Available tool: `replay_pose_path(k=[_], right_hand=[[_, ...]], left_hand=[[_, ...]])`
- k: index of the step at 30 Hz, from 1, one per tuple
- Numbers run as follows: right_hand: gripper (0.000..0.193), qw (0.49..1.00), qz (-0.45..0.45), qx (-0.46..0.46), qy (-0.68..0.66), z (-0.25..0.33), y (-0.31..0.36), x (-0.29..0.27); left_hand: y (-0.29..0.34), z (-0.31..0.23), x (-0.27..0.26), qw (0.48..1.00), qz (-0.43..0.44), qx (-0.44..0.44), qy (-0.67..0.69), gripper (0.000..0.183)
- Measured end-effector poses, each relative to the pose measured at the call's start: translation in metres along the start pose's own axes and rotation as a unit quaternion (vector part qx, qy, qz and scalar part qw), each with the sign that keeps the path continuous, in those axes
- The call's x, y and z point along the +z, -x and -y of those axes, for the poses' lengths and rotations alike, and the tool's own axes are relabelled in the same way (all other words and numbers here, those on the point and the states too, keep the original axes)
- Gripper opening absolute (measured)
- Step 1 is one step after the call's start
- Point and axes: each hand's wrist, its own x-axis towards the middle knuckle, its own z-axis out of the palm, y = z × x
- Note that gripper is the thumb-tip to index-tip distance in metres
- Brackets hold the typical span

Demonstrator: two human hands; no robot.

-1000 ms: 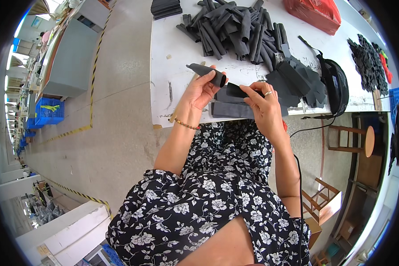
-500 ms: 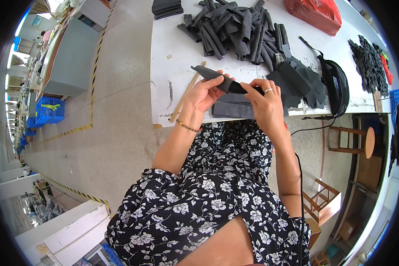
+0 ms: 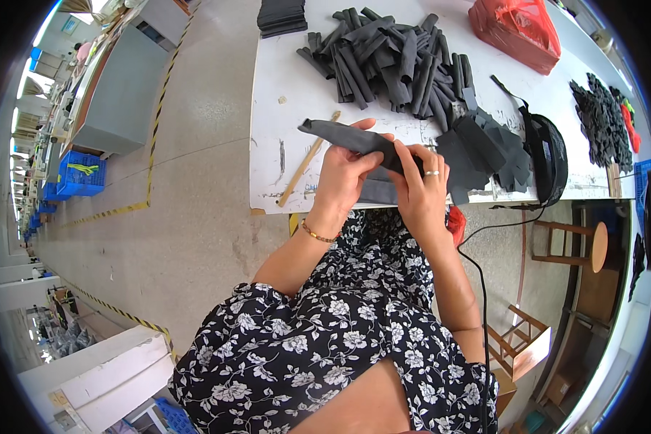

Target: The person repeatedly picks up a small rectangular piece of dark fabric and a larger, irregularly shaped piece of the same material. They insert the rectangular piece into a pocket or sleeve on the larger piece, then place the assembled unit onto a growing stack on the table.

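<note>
A dark grey fabric piece (image 3: pixel 342 136), rolled into a tube, is held between my two hands above the table's near edge. My left hand (image 3: pixel 349 173) grips its middle, thumb on top. My right hand (image 3: pixel 419 177), with a ring on one finger, closes round the right end and hides part of it. The tube's free end points up to the left. Under my hands lies a flat dark fabric strip (image 3: pixel 376 192), partly covered. Loose flat dark pieces (image 3: pixel 477 148) overlap to the right. Beyond them is a heap of similar rolled tubes (image 3: pixel 394 61).
A wooden stick (image 3: pixel 307 163) lies left on the white table (image 3: pixel 267 108). At the back are a stack of dark pieces (image 3: pixel 282 16) and a red plastic bag (image 3: pixel 517 36). A black bag (image 3: pixel 548 155) with a cable sits right; wooden stools (image 3: pixel 597 246) stand below.
The tube has turned so more of its length shows, and its right end is more covered. Both hands have come closer together, with my left hand shifted right and my right hand slightly left.
</note>
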Motion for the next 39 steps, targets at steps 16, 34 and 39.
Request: replay_pose_path(k=[16,34,39], right_hand=[[0.042,0.992,0.055,0.038,-0.103,0.000,0.012,-0.006],[0.011,0.985,0.024,0.043,-0.162,-0.021,0.007,-0.010],[0.010,0.985,0.011,0.033,-0.167,-0.019,0.007,-0.006]], left_hand=[[-0.007,0.020,0.005,0.991,0.085,0.020,0.105,0.028],[-0.008,0.022,0.026,0.977,0.011,0.070,0.199,0.034],[-0.002,0.024,0.029,0.976,0.003,0.035,0.215,0.034]])
